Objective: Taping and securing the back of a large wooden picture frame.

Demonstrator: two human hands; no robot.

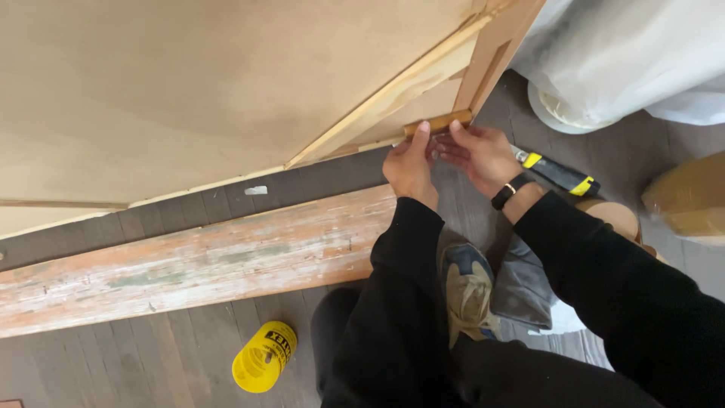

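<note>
Right of centre in the upper frame, the left hand [410, 168] and right hand [480, 153] both pinch a small brown wooden strip [438, 122] against the plywood panel's [189, 91] lower edge, above the worn plank [196, 261].

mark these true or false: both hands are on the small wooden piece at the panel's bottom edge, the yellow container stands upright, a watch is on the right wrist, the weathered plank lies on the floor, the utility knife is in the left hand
1. Both the left hand and the right hand are on the small wooden piece at the bottom edge of the large wooden panel. True.
2. The yellow container stands upright. False: it lies on its side on the floor.
3. A black watch is on the right wrist. True.
4. The weathered plank lies on the floor. True.
5. The utility knife is in the left hand. False: it lies on the floor beyond the right wrist, held by neither hand.
</note>
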